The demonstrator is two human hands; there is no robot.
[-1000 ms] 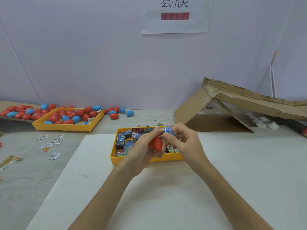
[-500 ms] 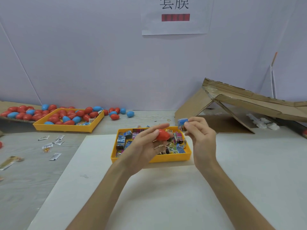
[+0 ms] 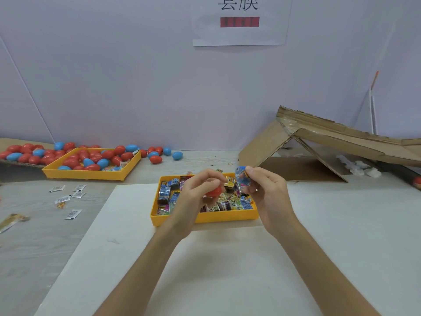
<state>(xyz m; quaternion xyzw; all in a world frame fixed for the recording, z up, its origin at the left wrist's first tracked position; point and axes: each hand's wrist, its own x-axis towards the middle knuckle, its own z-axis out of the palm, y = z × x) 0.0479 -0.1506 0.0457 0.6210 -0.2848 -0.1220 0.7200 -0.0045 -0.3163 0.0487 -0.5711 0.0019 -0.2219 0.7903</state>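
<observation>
- Head view showed both hands raised just above the near yellow tray [image 3: 205,218], a little apart from each other.
- The left hand [image 3: 196,199] had its fingers and thumb curled round a red egg [image 3: 214,191], held over the middle of the tray. The fingers hid much of the egg.
- The right hand [image 3: 271,197] pinched a small blue packet [image 3: 242,176] between thumb and forefinger, over the tray's far right corner. Its other fingers were loosely curled.
- Egg and packet were near each other but did not touch.
- The tray lay on a white board [image 3: 205,270] and held many small wrapped packets [image 3: 165,193].
- At far left stood a second yellow tray [image 3: 91,175] filled with red and blue eggs [image 3: 91,159], with more lying loose around it.
- Small sachets [image 3: 73,214] lay on the grey table left of the board.
- Folded cardboard [image 3: 341,142] leaned at the back right.
</observation>
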